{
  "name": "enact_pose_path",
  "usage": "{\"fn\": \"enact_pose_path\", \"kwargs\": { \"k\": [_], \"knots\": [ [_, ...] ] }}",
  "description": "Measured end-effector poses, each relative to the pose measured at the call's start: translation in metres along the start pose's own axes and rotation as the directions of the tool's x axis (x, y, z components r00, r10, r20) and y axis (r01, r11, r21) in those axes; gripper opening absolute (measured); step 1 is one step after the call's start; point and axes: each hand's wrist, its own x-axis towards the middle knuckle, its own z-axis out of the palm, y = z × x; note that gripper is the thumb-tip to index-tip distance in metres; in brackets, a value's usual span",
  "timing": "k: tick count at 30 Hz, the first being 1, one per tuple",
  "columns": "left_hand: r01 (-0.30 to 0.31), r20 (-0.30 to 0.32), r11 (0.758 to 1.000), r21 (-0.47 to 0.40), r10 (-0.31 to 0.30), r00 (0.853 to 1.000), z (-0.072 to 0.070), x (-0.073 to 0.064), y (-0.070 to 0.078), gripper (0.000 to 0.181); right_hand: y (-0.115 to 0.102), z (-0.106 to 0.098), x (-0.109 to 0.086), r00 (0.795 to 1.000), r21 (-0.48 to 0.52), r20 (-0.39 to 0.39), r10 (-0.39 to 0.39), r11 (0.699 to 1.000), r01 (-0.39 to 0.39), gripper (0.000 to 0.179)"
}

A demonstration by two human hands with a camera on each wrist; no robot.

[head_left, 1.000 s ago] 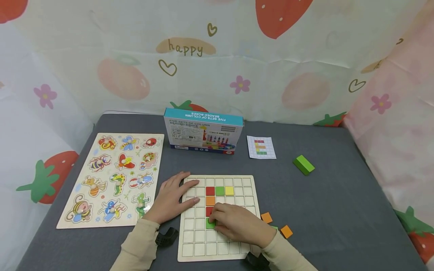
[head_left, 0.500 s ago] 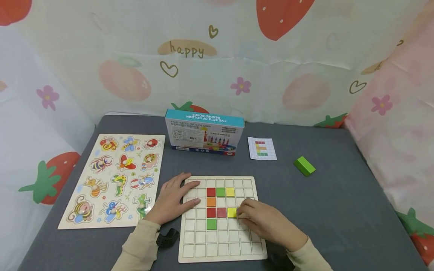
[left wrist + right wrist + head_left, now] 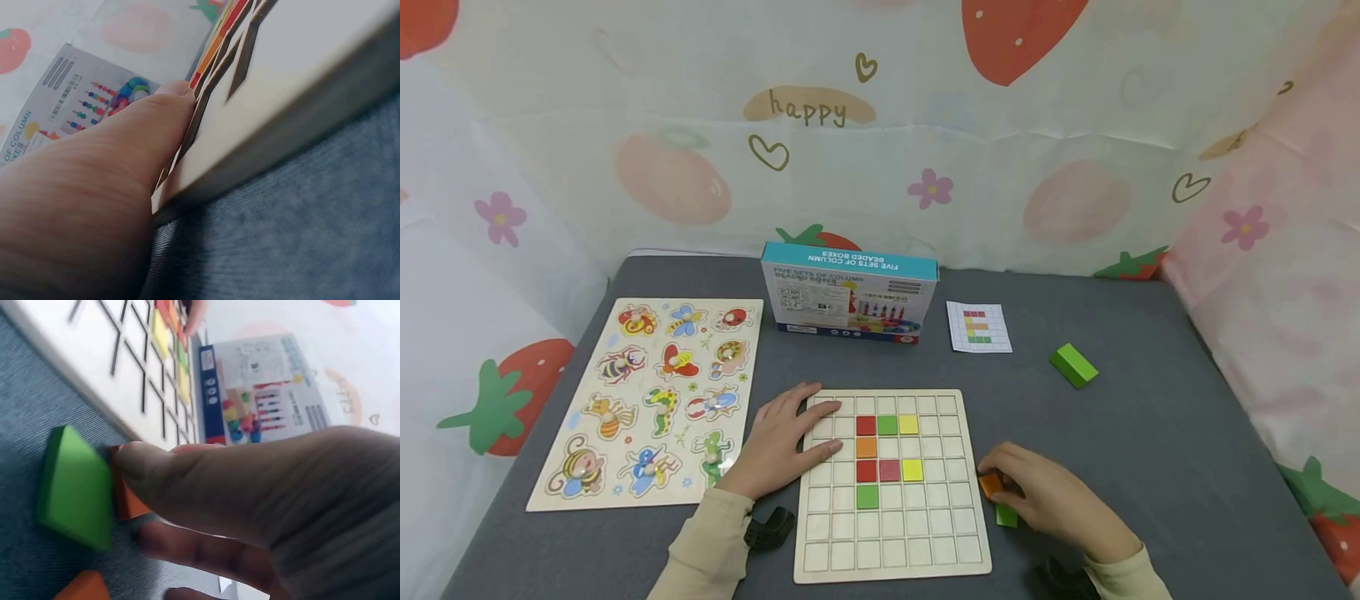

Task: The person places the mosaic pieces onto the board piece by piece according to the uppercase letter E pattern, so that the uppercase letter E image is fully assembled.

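A wooden grid board point(image 3: 880, 552) lies on the table, with several red, orange, green, pink and yellow square tiles in its cells. My left hand point(image 3: 778, 446) rests on the board's left edge, fingers extended; its thumb point(image 3: 140, 128) lies along the rim in the left wrist view. Just off the board's right edge, my right hand point(image 3: 1048, 496) pinches an orange tile point(image 3: 990, 485) between thumb and fingers. Close by that tile, a green tile point(image 3: 75, 490) lies on the cloth. Another orange tile point(image 3: 84, 589) shows partly in the right wrist view; the hand hides it from the head view.
An animal puzzle board point(image 3: 647, 492) lies at the left. Behind the grid stands a printed box point(image 3: 850, 292), with a small pattern card point(image 3: 979, 327) beside it. A green block point(image 3: 1074, 365) is farther right. Printed cloth point(image 3: 880, 192) hangs at the back.
My right hand has moved right, from over the grid's middle to the loose tiles beside it, and now pinches an orange one. A pink and a yellow tile, hidden at first, show. The left hand stays put.
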Motion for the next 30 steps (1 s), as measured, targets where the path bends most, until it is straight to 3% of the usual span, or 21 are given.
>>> {"fn": "enact_pose_path", "kwargs": {
  "k": [8, 19, 30],
  "knots": [
    [-0.005, -0.007, 1.000, 0.003, 0.005, 1.000, -0.0004, -0.0001, -0.0003, 0.058, 0.0022, 0.0035, -0.0001, 1.000, -0.015, -0.018, -0.023, 1.000, 0.023, 0.029],
    [0.003, 0.002, 1.000, 0.000, -0.003, 1.000, -0.0009, 0.0000, 0.0003, 0.058, 0.0028, 0.0032, -0.0014, 0.998, -0.147, -0.050, 0.041, 0.988, -0.048, 0.029],
    [-0.006, -0.009, 1.000, 0.003, 0.006, 1.000, 0.0011, 0.0001, -0.0018, 0.058, -0.0003, 0.0016, 0.0012, 0.996, -0.163, -0.064, 0.068, 0.984, -0.078, 0.023]
  ]
}}
